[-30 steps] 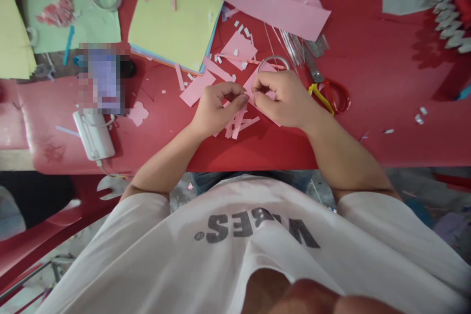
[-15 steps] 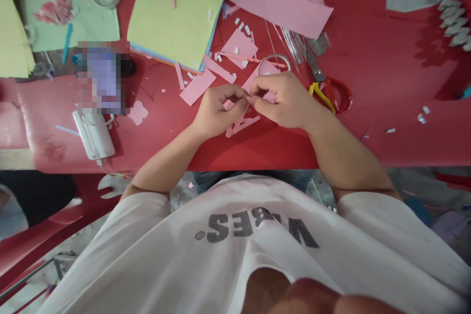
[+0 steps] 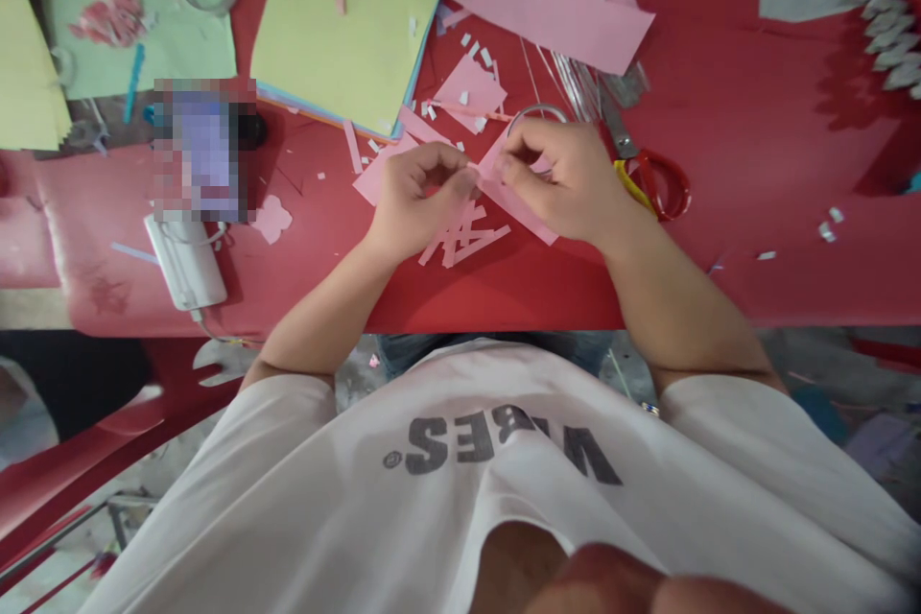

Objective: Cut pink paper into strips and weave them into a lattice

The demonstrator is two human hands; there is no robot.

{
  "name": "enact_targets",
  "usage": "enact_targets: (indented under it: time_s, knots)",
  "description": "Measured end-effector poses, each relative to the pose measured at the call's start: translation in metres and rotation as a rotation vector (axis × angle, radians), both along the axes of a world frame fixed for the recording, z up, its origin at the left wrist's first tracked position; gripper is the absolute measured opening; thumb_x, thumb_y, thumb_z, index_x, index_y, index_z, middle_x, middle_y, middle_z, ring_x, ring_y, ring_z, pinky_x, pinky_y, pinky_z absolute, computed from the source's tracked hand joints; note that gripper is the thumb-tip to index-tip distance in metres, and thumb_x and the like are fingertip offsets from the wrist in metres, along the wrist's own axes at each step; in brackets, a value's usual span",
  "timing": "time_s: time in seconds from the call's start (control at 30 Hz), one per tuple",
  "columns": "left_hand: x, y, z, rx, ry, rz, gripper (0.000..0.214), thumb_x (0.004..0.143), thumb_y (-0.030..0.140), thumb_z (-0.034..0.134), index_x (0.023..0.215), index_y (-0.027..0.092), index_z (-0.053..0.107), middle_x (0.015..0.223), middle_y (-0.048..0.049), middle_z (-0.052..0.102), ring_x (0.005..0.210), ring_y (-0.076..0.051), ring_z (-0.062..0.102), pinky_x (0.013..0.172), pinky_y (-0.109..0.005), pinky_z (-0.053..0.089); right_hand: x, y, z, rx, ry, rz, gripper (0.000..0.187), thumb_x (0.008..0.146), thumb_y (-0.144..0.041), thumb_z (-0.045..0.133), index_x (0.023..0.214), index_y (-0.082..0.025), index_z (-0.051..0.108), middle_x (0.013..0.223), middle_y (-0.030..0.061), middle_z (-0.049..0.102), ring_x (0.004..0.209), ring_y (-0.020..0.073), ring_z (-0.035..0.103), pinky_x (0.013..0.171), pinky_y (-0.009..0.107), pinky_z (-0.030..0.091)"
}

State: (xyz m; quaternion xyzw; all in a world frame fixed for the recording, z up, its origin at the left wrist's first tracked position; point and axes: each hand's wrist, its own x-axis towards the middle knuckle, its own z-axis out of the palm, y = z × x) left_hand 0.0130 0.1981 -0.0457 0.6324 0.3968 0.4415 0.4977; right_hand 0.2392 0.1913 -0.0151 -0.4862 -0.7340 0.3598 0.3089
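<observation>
Your left hand (image 3: 417,197) and right hand (image 3: 565,182) have just eased slightly apart and shifted toward the far side of the red tabletop (image 3: 763,173), leaving a narrow gap between them. Your left fingers (image 3: 450,175) are curled together, their tips just beside an angled pink paper sheet (image 3: 525,211). That sheet now lies mostly under your right hand, with its lower corner showing past the palm. Your right fingers (image 3: 529,152) are bunched together over its upper part; you cannot tell from this view whether either hand is pinching a small piece. Narrow pink paper strips (image 3: 460,245) lie crossed just below your hands, near the tabletop's near edge, and show more openly now that your hands have moved up. Just beyond your right fingers sits a clear tape roll (image 3: 536,106), and to their right lie steel scissors with red and yellow handles (image 3: 666,201).
</observation>
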Motion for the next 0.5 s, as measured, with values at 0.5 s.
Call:
enact_targets:
  time_s: [0.5]
  knots:
    - [-0.032,0.038,-0.037,-0.015,-0.104,0.176,0.05,0.101,0.073,0.062,0.098,0.025,0.049,0.079,0.0029,0.058,0.081,-0.009,0.061,0.074,-0.033,0.05,0.015,0.009,-0.02,0.181,-0.27,-0.032,0.025,0.091,-0.045,0.082,0.092,-0.027,0.065,0.094,0.0084,0.072,0.089,0.0318,0.065,0.087,0.05,0.049]
